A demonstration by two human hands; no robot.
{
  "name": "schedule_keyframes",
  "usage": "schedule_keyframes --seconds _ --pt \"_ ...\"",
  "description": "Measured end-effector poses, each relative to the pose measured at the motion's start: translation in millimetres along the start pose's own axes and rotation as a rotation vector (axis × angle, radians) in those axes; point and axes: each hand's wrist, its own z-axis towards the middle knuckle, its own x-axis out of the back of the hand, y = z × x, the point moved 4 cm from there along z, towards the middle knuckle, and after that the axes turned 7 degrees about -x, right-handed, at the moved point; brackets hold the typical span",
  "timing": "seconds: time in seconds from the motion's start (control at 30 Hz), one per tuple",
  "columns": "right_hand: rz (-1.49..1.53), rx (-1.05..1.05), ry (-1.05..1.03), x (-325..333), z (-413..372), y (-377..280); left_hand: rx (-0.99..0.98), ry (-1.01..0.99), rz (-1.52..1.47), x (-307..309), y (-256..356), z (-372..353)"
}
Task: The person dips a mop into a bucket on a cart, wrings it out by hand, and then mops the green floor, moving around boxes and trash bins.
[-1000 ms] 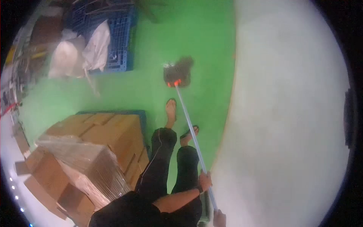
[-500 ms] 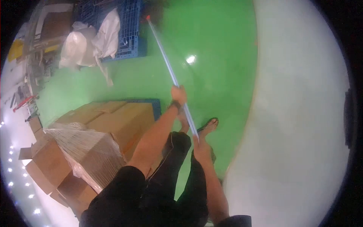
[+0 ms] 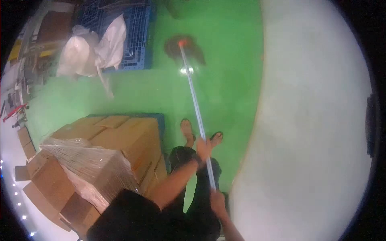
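Note:
A mop with a long pale pole (image 3: 193, 94) slants across the middle of the head view. Its dark head (image 3: 196, 52), smeared by motion, is at the far end on the green floor, below an orange-red joint. My left hand (image 3: 204, 148) is wrapped round the pole above my legs, a dark band on its wrist. Closer to my body, my right hand (image 3: 218, 203) grips the pole near its end.
Cardboard boxes (image 3: 124, 140), partly under clear stretch film, are stacked on a blue pallet to my left. Farther ahead, white sacks (image 3: 80, 52) lie at another blue pallet (image 3: 138, 48). A pale wall (image 3: 309, 120) curves along the right. My sandalled feet stand on the floor.
Both hands have pulled the mop back toward my body. Its head has come into view, nearer and further right. My left foot shows beside the right one.

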Motion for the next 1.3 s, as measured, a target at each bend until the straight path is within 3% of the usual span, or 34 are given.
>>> schedule_keyframes --seconds 0.03,0.07,0.13,0.17,0.2,0.23,0.27,0.3,0.37,0.47,0.57,0.6,0.67,0.73,0.8,0.83,0.9,0.93,1.0,1.03,1.07,1.13,1.2,1.23,1.3 --pt "0.007 0.285 0.146 -15 42 -26 -0.043 0.023 0.120 22 4 57" --pt "0.108 0.268 0.120 -19 72 -65 -0.058 0.051 0.157 41 12 100" --pt "0.193 0.211 0.074 -25 81 -84 -0.146 0.243 0.000 58 27 136" --pt "0.234 0.189 0.049 -26 81 -90 -0.354 0.455 0.198 59 32 123" --pt "0.219 0.171 0.041 -35 62 -53 -0.554 0.657 0.402 46 16 88" --pt "0.111 0.073 0.009 -34 29 -25 -0.448 0.480 0.275 23 -8 31" --pt "0.066 0.120 0.077 -45 -4 36 -0.312 0.313 0.156 -1 -34 -27" --pt "0.058 -0.005 0.014 -46 -47 88 -0.166 0.168 0.068 -25 -59 -87" --pt "-0.109 -0.372 0.070 -25 -151 118 0.071 -0.106 -0.136 -46 -64 -199" --pt "-0.075 -0.504 -0.122 -11 -163 111 0.376 -0.263 -0.271 -54 -47 -253" --pt "-0.024 -0.635 -0.340 -18 -159 116 0.137 -0.175 -0.235 -37 -16 -191" --pt "-0.140 -0.279 0.140 -28 -115 119 -0.111 -0.011 -0.209 -34 -15 -149" --pt "-0.010 -0.077 0.088 1 -37 5 -0.103 -0.006 -0.159 -14 26 -51" --pt "0.082 0.113 0.116 -6 56 -23 0.003 -0.043 -0.138 10 75 30" --pt "0.177 0.252 0.228 -5 75 -52 -0.027 -0.056 0.109 13 96 94" --pt "0.214 0.312 0.279 -2 70 -58 -0.014 -0.102 0.103 4 85 79" --pt "0.166 -0.132 0.023 -15 20 2 0.014 -0.200 0.095 -11 49 1" --pt "0.082 -0.152 0.095 -19 -19 37 0.002 -0.215 0.030 -28 21 -44" --pt "0.017 -0.257 0.049 -36 -109 145 0.074 -0.285 -0.176 -61 -35 -166" --pt "-0.183 -0.222 0.276 -42 -164 172 0.168 -0.343 -0.257 -69 -51 -221" --pt "-0.185 -0.160 -0.231 -29 -218 166 0.253 -0.379 -0.290 -73 -64 -268" --pt "1.099 -0.793 0.392 -36 -279 139 0.345 -0.405 -0.245 -77 -66 -316" --pt "0.475 -0.607 0.090 -26 -247 156 0.343 -0.399 -0.296 -67 -41 -291" --pt "0.168 -0.504 -0.066 -26 -235 159 0.252 -0.397 -0.183 -79 -63 -273" --pt "0.188 -0.430 -0.024 -21 -178 108 0.012 -0.280 -0.042 -72 -52 -211"
